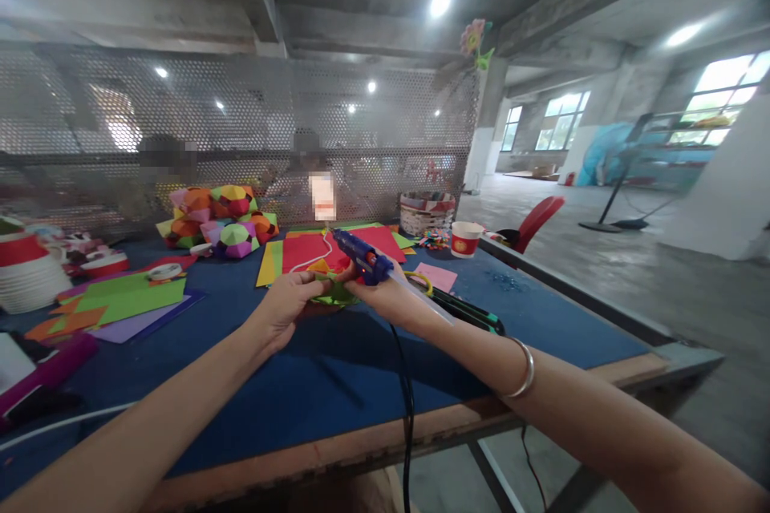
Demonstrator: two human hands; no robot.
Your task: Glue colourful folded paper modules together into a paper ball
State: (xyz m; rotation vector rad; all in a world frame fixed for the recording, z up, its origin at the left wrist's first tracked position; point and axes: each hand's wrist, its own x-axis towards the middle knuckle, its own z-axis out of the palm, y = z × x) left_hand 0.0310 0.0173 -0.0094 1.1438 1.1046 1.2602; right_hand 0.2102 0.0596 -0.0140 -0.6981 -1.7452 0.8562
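Observation:
My right hand [385, 296] is wrapped round a blue hot glue gun [361, 255], its nozzle pointing forward and left. A clear glue stick [430, 301] juts from the back of the gun, and a black cord [404, 385] hangs below. My left hand [282, 306] pinches the left side of a green folded paper piece [337, 294]. The fingers of my right hand also reach this paper, but whether they grip it is hidden. Just beyond both hands lie red paper sheets [306, 247] with a white cord across them.
Folded paper balls [234, 237] sit at the back left, with coloured sheets [150, 296] nearer. A red paper cup [465, 240], small beads [434, 239] and a basket [427, 212] stand back right. A black-and-green tool [472, 313] lies beside my right wrist. Perforated mesh [373, 128] rises behind.

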